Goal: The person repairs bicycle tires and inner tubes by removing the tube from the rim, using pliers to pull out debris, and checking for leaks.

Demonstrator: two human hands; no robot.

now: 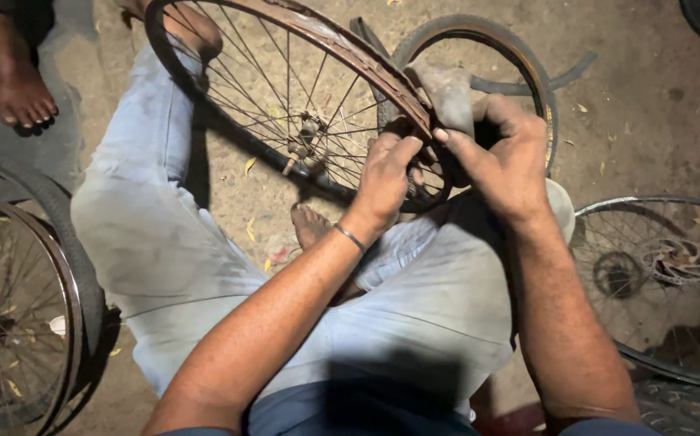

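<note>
A rusty bicycle wheel rim (342, 56) with thin spokes and a hub (308, 133) stands tilted between my knees. My left hand (386, 173) grips the rim's near edge, fingers curled among the spokes. My right hand (507, 157) presses a grey rubber tube or strip (447, 93) against the rim, fingers closed around it. A black tyre (491, 40) lies on the ground just behind my hands.
I sit on dusty ground in light jeans (164, 242). A tyred wheel (19, 307) leans at left, another spoked wheel (665, 266) lies at right. Another person's bare foot (19, 85) stands at top left. My own foot (310, 226) rests under the rim.
</note>
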